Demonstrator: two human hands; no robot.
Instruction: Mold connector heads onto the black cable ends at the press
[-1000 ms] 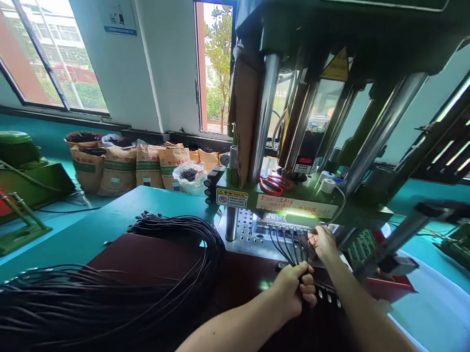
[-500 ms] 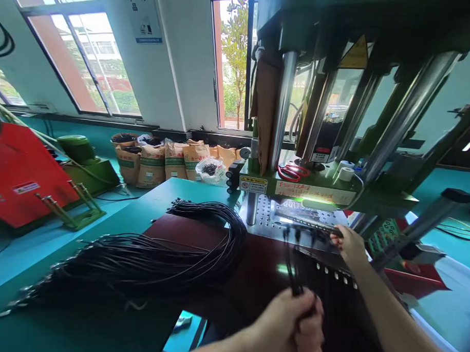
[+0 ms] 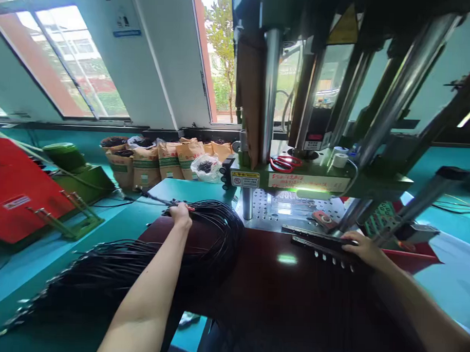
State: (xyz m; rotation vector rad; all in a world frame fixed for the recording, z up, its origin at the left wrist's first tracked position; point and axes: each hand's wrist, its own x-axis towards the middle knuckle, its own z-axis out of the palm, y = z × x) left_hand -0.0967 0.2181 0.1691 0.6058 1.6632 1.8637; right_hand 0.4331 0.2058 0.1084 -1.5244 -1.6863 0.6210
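Note:
My left hand (image 3: 180, 215) reaches to the far end of a large bundle of black cables (image 3: 218, 221). Its fingers are closed around several black cable ends, which stick out to the left. The bundle curves back toward the near left, where shiny metal tips line its edge. At the right, my right hand (image 3: 358, 244) pinches the right end of a dark metal bar mould (image 3: 320, 235), made of long strips lying in front of the press. Several small bright metal ends (image 3: 334, 260) hang in a row along its near side.
A green press (image 3: 315, 179) with steel columns stands behind the bar, over a perforated metal plate (image 3: 260, 207). Red-handled scissors (image 3: 285, 163) rest on its ledge. A dark red-brown board (image 3: 254, 284) covers the table. Brown sacks (image 3: 145, 167) line the wall; a red machine (image 3: 19, 184) stands left.
My left hand has moved from the near middle to the cable bundle's far end; the cables it held before are out of it. The bar has come nearer, off the press plate, with my right hand.

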